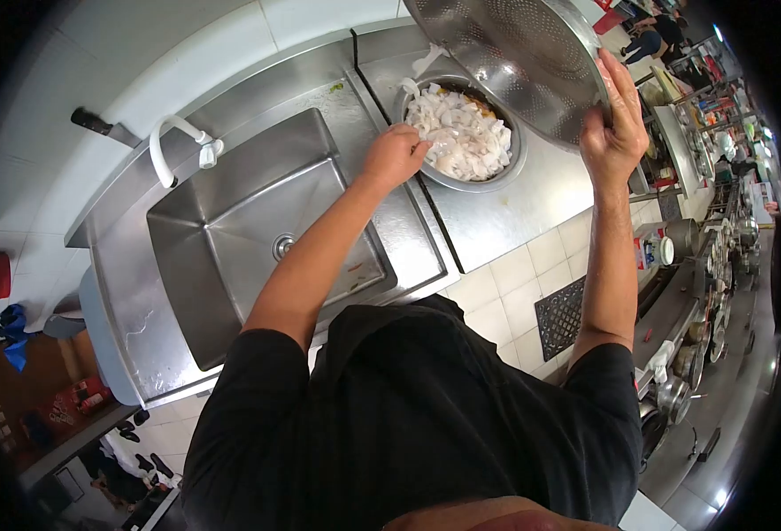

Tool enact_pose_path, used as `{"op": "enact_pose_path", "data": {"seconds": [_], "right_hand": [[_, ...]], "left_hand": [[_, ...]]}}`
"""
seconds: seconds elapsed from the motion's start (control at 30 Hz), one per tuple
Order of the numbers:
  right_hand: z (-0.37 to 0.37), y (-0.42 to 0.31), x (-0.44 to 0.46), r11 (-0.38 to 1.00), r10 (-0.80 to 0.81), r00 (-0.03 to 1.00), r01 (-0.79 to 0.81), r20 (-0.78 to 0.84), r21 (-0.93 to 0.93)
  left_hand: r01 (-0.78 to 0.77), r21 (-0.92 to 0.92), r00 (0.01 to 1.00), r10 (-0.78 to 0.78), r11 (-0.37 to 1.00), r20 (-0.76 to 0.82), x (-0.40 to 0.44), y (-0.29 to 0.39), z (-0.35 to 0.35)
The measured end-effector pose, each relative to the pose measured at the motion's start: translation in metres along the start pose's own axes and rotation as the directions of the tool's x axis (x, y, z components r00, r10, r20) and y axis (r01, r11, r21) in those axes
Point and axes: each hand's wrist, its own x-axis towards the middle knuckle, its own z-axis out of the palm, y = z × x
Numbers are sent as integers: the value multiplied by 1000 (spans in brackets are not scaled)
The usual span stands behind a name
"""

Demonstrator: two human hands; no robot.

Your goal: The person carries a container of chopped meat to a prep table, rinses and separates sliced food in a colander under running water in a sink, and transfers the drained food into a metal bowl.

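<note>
My right hand (616, 128) grips the rim of a large perforated metal colander (532, 66), which is tilted on its side above the counter. Beneath its lower edge stands a round metal bowl (488, 185) heaped with white, wet cut pieces (461, 133) that look like squid. A few white strips (427, 60) lie on or hang by the bowl's far edge. My left hand (395, 157) is at the bowl's left rim with its fingers curled together against the pieces; whatever lies between the fingertips is hidden.
A steel sink (257, 230) with a white tap (165, 150) is at my left. A knife (103, 126) is at the wall behind it. The steel counter (532, 208) ends over a tiled floor with a black drain mat (560, 319). Pots (673, 398) line the right side.
</note>
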Motion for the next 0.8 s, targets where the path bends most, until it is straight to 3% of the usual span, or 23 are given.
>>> {"op": "enact_pose_path", "data": {"seconds": [0.17,0.3,0.4,0.53,0.6,0.8], "right_hand": [[5,-10,-5,998,-60,998,60,-11,-2],[-1,-32,-23,997,8,1000,-7,9,-73],[2,-21,-54,988,111,977,-88,184,-126],[-6,-23,-57,982,152,988,-150,11,-117],[-13,-26,-51,986,126,992,-127,-14,-111],[-25,-33,-56,967,248,966,-251,-70,-37]], "left_hand": [[-49,46,990,54,998,-128,-2,-2,2],[-29,76,998,33,997,-51,0,-12,3],[4,51,998,-1,999,-62,-1,-12,1],[-6,52,982,16,999,-188,3,-14,-4],[47,26,982,-41,999,-182,4,-11,-7],[154,-91,965,-170,984,-202,30,-5,-8]]}}
